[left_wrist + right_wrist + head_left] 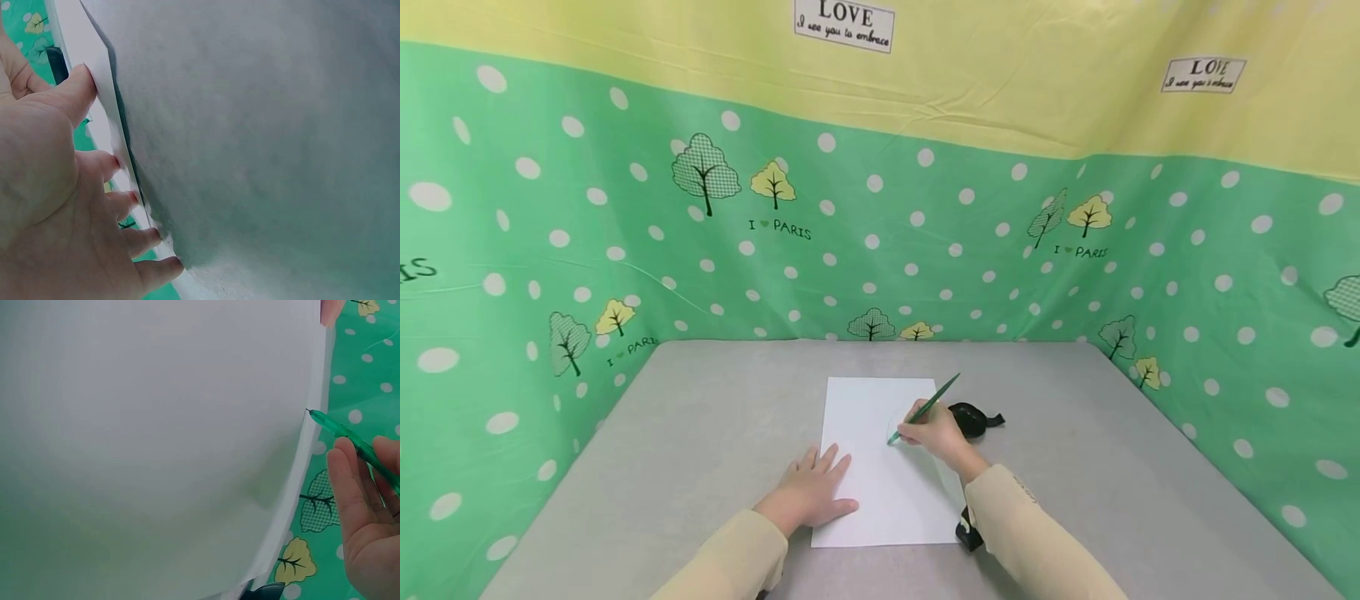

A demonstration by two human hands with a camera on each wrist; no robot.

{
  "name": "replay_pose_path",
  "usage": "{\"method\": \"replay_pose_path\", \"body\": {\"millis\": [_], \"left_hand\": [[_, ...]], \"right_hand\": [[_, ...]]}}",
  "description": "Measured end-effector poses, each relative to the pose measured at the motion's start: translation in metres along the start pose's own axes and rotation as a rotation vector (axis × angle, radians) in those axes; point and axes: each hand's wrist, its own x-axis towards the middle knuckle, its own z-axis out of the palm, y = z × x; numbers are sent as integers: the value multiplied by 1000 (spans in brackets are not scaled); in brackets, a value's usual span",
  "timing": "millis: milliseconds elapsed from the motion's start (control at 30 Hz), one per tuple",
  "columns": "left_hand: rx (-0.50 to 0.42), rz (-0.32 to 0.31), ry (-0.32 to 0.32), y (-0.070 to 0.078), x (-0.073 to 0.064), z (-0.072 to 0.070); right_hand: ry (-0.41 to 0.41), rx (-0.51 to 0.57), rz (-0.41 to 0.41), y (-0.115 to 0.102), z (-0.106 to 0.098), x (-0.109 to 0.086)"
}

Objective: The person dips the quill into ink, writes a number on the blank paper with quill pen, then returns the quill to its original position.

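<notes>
A white sheet of paper lies on the grey table, its long sides running away from me. My left hand rests flat on its lower left edge, fingers spread and thumb pointing right. With thumb and fingers my right hand pinches a green pen, tilted up to the right. The pen's dark tip meets the upper right part of the paper in the head view. A faint curved line shows beside the tip. The right wrist view shows the green barrel between the fingertips.
Just right of the sheet, behind the right hand, lies a rounded black object with a short tail. Another black object shows beneath the right sleeve. Green and yellow patterned cloth hangs around the grey table.
</notes>
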Motion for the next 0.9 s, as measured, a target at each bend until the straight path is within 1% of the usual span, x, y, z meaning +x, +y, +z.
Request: {"method": "replay_pose_path", "body": {"millis": [67, 100, 267, 500, 700, 733, 900], "left_hand": [[-2, 4, 2, 0, 0, 0], [-7, 6, 15, 0, -1, 0], [8, 11, 23, -1, 0, 1], [4, 18, 32, -1, -1, 0], [-11, 15, 25, 1, -3, -1], [-5, 14, 16, 1, -3, -1], [2, -2, 14, 1, 0, 1]], "right_hand": [[-2, -2, -7, 0, 0, -1], [-2, 0, -5, 0, 0, -1], [-13, -4, -20, 0, -1, -3], [-25, -8, -23, 0, -2, -5], [-45, 10, -26, 1, -3, -7], [-47, 9, -29, 2, -3, -7], [-49, 2, -40, 3, -4, -9]]}}
